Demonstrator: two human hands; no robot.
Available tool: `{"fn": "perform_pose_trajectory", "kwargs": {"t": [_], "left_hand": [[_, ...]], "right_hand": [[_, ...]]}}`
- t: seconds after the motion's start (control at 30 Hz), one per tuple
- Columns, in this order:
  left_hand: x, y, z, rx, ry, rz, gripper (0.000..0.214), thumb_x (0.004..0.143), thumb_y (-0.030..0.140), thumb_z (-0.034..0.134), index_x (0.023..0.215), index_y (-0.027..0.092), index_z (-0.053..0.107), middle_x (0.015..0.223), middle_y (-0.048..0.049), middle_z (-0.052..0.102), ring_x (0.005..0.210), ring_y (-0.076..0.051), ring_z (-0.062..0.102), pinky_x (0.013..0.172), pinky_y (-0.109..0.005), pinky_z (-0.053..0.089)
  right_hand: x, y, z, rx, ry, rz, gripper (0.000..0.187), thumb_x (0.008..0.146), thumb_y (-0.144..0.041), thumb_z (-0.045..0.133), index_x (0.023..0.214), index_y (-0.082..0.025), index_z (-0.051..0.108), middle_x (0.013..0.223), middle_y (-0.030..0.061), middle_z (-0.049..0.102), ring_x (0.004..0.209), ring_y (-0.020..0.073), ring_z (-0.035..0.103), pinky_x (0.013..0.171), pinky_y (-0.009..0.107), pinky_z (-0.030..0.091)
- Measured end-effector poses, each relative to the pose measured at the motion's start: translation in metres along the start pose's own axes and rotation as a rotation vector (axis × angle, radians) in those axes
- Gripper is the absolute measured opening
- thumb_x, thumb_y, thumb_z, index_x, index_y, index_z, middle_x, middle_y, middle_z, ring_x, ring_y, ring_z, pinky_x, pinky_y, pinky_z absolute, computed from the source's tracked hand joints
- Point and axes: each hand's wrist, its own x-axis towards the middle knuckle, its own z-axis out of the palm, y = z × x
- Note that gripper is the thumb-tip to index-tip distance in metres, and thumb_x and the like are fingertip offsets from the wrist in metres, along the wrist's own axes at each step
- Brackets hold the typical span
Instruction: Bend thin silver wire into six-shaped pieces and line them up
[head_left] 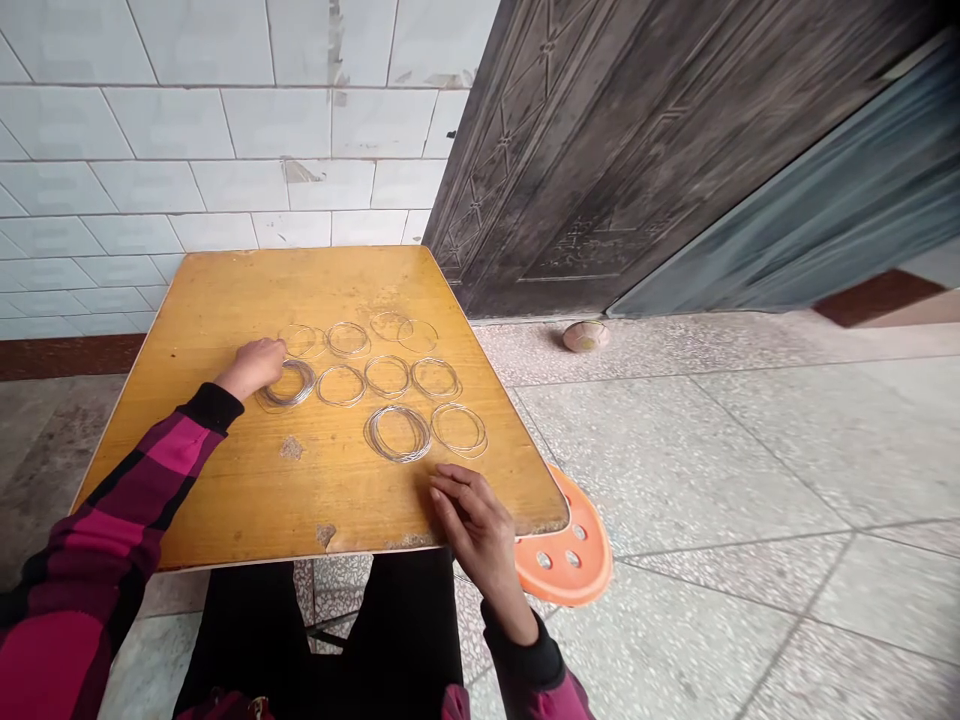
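Wire rings (397, 433) lie in three loose rows on our chipped yellow wooden tabletop (225, 320), and our left hand (253, 368) sits curled against the coil (292, 385) at the left end of the middle row, touching it, though we cannot tell whether it grips. Our right hand (471, 515) rests open and empty at the table's near edge, just below the bottom row. Past the near right corner sits an orange plastic stool (577, 560), with a dark embossed door (570, 170) beyond the table.
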Motion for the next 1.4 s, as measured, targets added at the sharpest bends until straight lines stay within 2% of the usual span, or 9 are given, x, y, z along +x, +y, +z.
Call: {"fn": "perform_pose_trajectory", "kwargs": {"t": [0.2, 0.3, 0.4, 0.6, 0.73, 0.9, 1.03, 1.17, 1.4], "left_hand": [[0.006, -0.011, 0.002, 0.019, 0.024, -0.048, 0.03, 0.078, 0.021, 0.061, 0.106, 0.013, 0.068, 0.103, -0.0222, 0.071, 0.099, -0.035, 0.066, 0.078, -0.038, 0.048], [0.003, -0.036, -0.002, 0.04, 0.025, -0.078, 0.018, 0.079, 0.022, 0.061, 0.092, 0.012, 0.067, 0.096, -0.0227, 0.071, 0.095, -0.036, 0.066, 0.076, -0.04, 0.048], [-0.003, -0.068, -0.007, 0.055, 0.041, -0.111, 0.01, 0.08, 0.024, 0.062, 0.078, 0.015, 0.062, 0.082, -0.015, 0.069, 0.09, -0.032, 0.065, 0.078, -0.039, 0.047], [-0.012, -0.103, -0.014, 0.081, 0.056, -0.154, 0.01, 0.081, 0.016, 0.061, 0.077, 0.017, 0.052, 0.069, -0.0035, 0.058, 0.081, -0.023, 0.06, 0.08, -0.036, 0.046], [-0.016, -0.101, -0.018, 0.099, 0.038, -0.153, 0.01, 0.079, 0.012, 0.058, 0.088, 0.015, 0.056, 0.086, -0.0102, 0.066, 0.085, -0.026, 0.06, 0.078, -0.036, 0.046], [-0.036, -0.089, -0.023, 0.159, 0.076, -0.183, 0.031, 0.083, 0.017, 0.053, 0.113, 0.009, 0.056, 0.116, -0.022, 0.061, 0.106, -0.036, 0.058, 0.081, -0.042, 0.047], [-0.065, -0.064, -0.017, 0.211, 0.286, -0.047, 0.038, 0.092, 0.03, 0.039, 0.121, 0.008, 0.054, 0.115, -0.0217, 0.059, 0.108, -0.036, 0.056, 0.081, -0.043, 0.047], [-0.085, -0.034, -0.001, 0.167, 0.462, 0.137, 0.038, 0.094, 0.026, 0.037, 0.122, 0.008, 0.054, 0.118, -0.0193, 0.059, 0.11, -0.032, 0.056, 0.089, -0.042, 0.046], [-0.081, -0.023, 0.031, -0.014, 0.561, 0.395, 0.031, 0.09, 0.021, 0.041, 0.116, 0.013, 0.056, 0.116, -0.0153, 0.061, 0.105, -0.028, 0.06, 0.09, -0.038, 0.048]], "right_hand": [[-0.001, 0.001, 0.001, -0.002, 0.001, -0.005, 0.015, 0.092, -0.024, 0.058, 0.099, -0.024, 0.071, 0.107, 0.0099, 0.069, 0.098, 0.0239, 0.069, 0.081, 0.04, 0.06], [-0.001, 0.002, 0.0, 0.004, 0.001, -0.01, 0.015, 0.092, -0.024, 0.058, 0.099, -0.024, 0.071, 0.108, 0.0098, 0.069, 0.098, 0.0237, 0.069, 0.081, 0.039, 0.06], [-0.002, 0.003, 0.0, 0.013, -0.001, -0.016, 0.015, 0.092, -0.023, 0.059, 0.1, -0.024, 0.071, 0.108, 0.0095, 0.069, 0.098, 0.0233, 0.069, 0.082, 0.038, 0.059], [-0.001, 0.0, 0.0, 0.041, -0.009, -0.011, 0.015, 0.092, -0.023, 0.058, 0.101, -0.024, 0.07, 0.108, 0.0093, 0.069, 0.099, 0.0227, 0.069, 0.082, 0.038, 0.059], [0.014, 0.005, -0.015, 0.034, -0.032, -0.011, 0.013, 0.092, -0.024, 0.058, 0.098, -0.023, 0.07, 0.105, 0.0093, 0.07, 0.097, 0.0221, 0.069, 0.081, 0.036, 0.058], [0.064, 0.035, -0.047, -0.157, -0.06, 0.015, 0.019, 0.094, -0.029, 0.054, 0.095, -0.02, 0.069, 0.1, 0.0097, 0.069, 0.083, 0.0192, 0.068, 0.067, 0.031, 0.055], [0.111, 0.048, -0.055, -0.514, -0.327, 0.066, 0.017, 0.087, -0.025, 0.06, 0.094, -0.014, 0.07, 0.099, 0.0123, 0.068, 0.08, 0.0197, 0.067, 0.069, 0.03, 0.051], [0.146, 0.038, -0.04, -0.873, -0.668, 0.096, 0.016, 0.084, -0.023, 0.06, 0.091, -0.012, 0.07, 0.102, 0.0165, 0.067, 0.085, 0.0251, 0.067, 0.06, 0.029, 0.043], [0.162, 0.03, -0.023, -0.999, -0.88, 0.051, 0.023, 0.081, -0.014, 0.054, 0.096, -0.008, 0.071, 0.099, 0.0202, 0.071, 0.085, 0.0272, 0.067, 0.06, 0.03, 0.039]]}}
